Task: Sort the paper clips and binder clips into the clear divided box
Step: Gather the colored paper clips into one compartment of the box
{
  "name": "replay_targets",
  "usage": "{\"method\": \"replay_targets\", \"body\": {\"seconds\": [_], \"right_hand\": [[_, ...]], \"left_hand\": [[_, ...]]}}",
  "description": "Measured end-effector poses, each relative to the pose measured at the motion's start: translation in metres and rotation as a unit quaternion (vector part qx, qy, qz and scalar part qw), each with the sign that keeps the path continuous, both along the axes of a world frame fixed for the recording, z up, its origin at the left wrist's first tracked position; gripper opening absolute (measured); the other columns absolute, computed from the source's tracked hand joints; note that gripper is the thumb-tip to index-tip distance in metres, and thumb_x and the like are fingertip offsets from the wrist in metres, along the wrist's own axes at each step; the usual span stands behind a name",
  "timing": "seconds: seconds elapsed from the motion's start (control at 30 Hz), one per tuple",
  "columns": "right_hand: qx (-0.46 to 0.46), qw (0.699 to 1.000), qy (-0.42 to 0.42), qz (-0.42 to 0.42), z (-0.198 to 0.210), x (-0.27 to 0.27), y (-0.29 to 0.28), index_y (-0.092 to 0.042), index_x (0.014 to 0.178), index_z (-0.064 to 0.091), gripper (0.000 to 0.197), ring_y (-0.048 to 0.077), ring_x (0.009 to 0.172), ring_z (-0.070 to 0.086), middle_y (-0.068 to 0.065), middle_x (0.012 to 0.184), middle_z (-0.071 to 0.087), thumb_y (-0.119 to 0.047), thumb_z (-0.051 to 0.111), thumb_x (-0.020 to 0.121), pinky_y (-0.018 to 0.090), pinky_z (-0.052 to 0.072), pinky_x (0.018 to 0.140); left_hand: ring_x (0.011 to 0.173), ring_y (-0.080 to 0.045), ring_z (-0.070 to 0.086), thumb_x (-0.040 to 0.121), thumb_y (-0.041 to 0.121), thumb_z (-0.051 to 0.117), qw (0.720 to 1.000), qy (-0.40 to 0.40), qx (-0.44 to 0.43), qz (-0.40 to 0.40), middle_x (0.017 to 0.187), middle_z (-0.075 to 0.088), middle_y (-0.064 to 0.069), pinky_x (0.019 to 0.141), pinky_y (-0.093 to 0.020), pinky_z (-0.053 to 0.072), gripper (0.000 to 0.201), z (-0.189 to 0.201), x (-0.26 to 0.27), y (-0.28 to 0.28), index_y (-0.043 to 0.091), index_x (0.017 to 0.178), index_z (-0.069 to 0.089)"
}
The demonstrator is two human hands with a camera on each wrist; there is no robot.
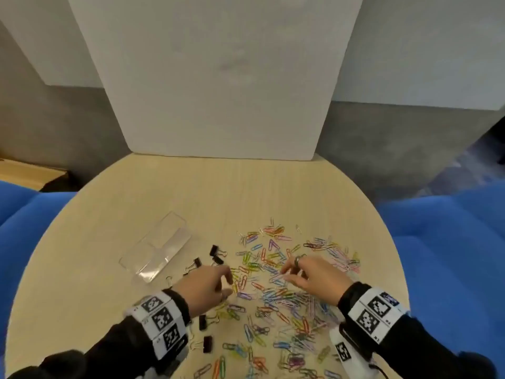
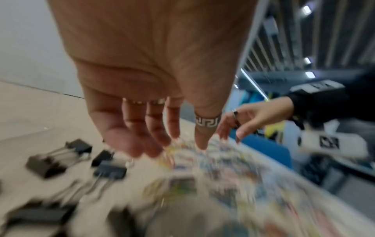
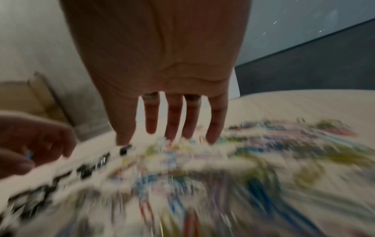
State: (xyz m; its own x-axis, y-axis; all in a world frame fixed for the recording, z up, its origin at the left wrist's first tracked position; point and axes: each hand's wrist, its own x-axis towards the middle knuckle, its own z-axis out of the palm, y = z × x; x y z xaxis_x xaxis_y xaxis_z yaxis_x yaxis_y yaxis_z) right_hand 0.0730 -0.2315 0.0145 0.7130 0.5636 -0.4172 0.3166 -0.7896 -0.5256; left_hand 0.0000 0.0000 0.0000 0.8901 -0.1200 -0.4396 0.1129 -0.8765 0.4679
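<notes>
Left hand (image 1: 203, 285): fingers loose, holding nothing, over the heap's 9 o'clock edge.
Right hand (image 1: 311, 274): fingers spread, holding nothing.
Paper clips (image 1: 284, 294): strewn on round table (image 1: 109, 214).
Binder clips (image 1: 217, 254): between heap and box.
Clear divided box (image 1: 157, 248): 10 o'clock, unobstructed.

Soft, even light fills the head view; the worktop (image 1: 191, 192) is bright, with only faint shadows under the hands. Straight wall edges bow outward toward 9 and 3 o'clock, a wide-angle bend. Both wrist views are heavily motion-blurred: the paper clips (image 3: 223, 160) smear into coloured streaks toward 6 o'clock, and the binder clips (image 2: 58, 157) are soft. In the left wrist view, ceiling lights (image 2: 307, 60) glare at 2 o'clock.
</notes>
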Motion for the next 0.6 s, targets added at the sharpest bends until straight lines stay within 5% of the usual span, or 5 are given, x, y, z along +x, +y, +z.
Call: {"method": "replay_targets", "body": {"seconds": [0.13,0.27,0.33,0.43,0.6], "right_hand": [[-0.158,0.981,0.015,0.114,-0.047,-0.033,-0.020,-0.042,0.143,0.005,0.088,0.025,0.142,0.003,-0.005,0.153,0.009,-0.064,0.055,0.074,0.051,0.014,0.114],[-0.228,0.953,-0.010,0.201,-0.081,-0.056,-0.030,-0.044,0.134,-0.030,0.105,0.030,0.128,-0.039,-0.003,0.140,-0.045,-0.078,0.045,0.069,0.061,-0.013,0.107],[-0.221,0.948,-0.063,0.220,-0.093,-0.062,-0.033,-0.043,0.136,-0.027,0.101,0.039,0.134,-0.028,0.005,0.141,-0.043,-0.087,0.027,0.063,0.063,-0.005,0.107],[-0.282,0.940,-0.070,0.179,-0.102,-0.066,-0.033,-0.036,0.144,0.021,0.097,0.042,0.137,0.016,0.012,0.155,0.009,-0.090,0.009,0.064,0.065,0.030,0.096],[-0.260,0.947,-0.112,0.156,-0.107,-0.054,-0.027,-0.040,0.143,0.019,0.081,0.036,0.138,0.001,0.006,0.153,0.005,-0.082,0.005,0.075,0.063,0.038,0.087]], "left_hand": [[0.123,-0.016,0.041,0.086,0.045,0.054,0.989,0.019,0.119,-0.088,0.139,0.034,0.002,0.104,-0.030,0.038,0.060,-0.031,-0.043,-0.009,0.030,0.137,0.027],[0.143,-0.021,-0.012,0.085,0.065,0.037,0.975,-0.050,0.170,-0.135,0.155,-0.018,-0.004,0.116,-0.038,-0.009,0.085,-0.085,-0.079,-0.020,0.031,0.144,-0.013],[0.144,-0.026,-0.007,0.078,0.077,0.027,0.971,0.019,0.176,-0.160,0.156,-0.007,-0.011,0.114,-0.040,-0.002,0.094,-0.102,-0.094,-0.021,0.016,0.147,0.008],[0.143,-0.030,0.002,0.081,0.075,0.030,0.966,-0.001,0.179,-0.185,0.155,0.005,-0.013,0.110,-0.043,0.005,0.091,-0.125,-0.099,-0.032,0.011,0.145,0.022],[0.138,-0.032,0.016,0.084,0.072,0.029,0.975,0.008,0.149,-0.165,0.151,0.020,-0.014,0.109,-0.045,0.007,0.084,-0.121,-0.075,-0.054,0.012,0.142,0.033]]}}
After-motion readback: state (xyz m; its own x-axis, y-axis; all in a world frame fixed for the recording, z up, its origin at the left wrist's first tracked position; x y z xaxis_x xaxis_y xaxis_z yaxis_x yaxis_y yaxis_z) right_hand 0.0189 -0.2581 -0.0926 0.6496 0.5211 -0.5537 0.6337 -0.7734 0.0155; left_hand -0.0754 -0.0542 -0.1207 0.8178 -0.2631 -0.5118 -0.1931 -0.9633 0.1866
